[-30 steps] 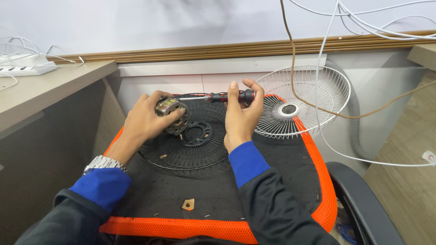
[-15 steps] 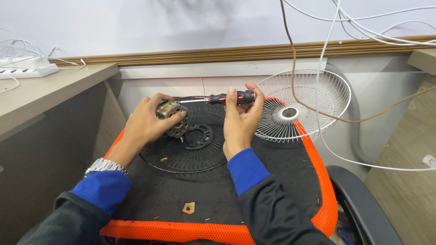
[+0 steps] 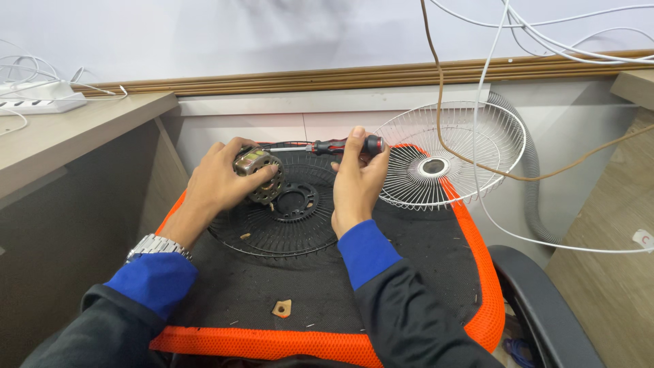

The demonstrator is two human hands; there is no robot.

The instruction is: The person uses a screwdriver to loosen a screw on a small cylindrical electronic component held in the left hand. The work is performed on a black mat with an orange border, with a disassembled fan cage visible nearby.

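Screwdriver [image 3: 325, 146] is lying nearly level, long axis left-right, tip pointing left into the motor [image 3: 259, 175], handle end at the right. Barely any change from a second ago: both hands are holding position. Right hand [image 3: 355, 182] fingers are closed around the handle. Left hand [image 3: 216, 182] fingers are gripping the motor, just above the black fan guard [image 3: 272, 228] on the orange-edged seat [image 3: 470, 286].
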